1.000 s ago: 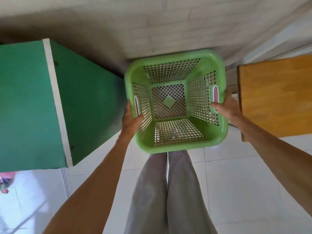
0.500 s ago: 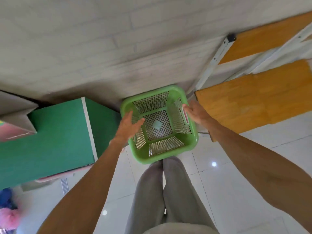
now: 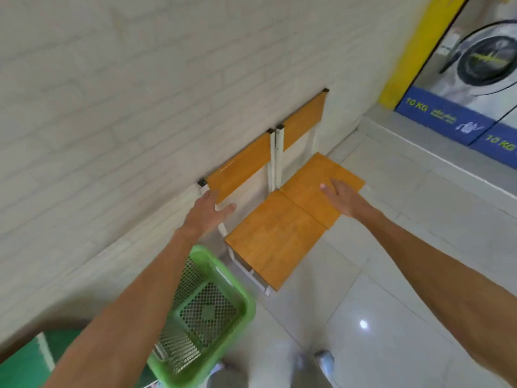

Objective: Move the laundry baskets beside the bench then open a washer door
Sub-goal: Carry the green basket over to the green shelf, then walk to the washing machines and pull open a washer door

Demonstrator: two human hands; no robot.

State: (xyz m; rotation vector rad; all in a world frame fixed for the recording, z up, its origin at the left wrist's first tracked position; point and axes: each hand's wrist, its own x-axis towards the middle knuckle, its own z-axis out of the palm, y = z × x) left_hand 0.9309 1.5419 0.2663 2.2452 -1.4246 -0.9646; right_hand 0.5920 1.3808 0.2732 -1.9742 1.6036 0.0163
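Note:
A green mesh laundry basket (image 3: 223,312) sits on the white floor against the brick wall, just left of the wooden bench (image 3: 285,228). My left forearm crosses over the basket's left side. My left hand (image 3: 207,212) is raised above the bench's near end, fingers apart and holding nothing. Over the bench's far seat panel, my right hand (image 3: 342,197) is also spread and holds nothing. A front-loading washer with a round dark door (image 3: 486,60) stands at the top right, door closed.
A green box (image 3: 25,359) stands at the lower left beside the basket. Blue "10 KG" panels (image 3: 444,119) run under the washers, beside a yellow wall strip (image 3: 411,51). A raised grey step (image 3: 436,161) fronts the washers. My shoes (image 3: 324,362) show at the bottom.
Both hands have let go of the green basket, which now rests on the floor beside the bench. My view has lifted and turned right, bringing the washer into sight.

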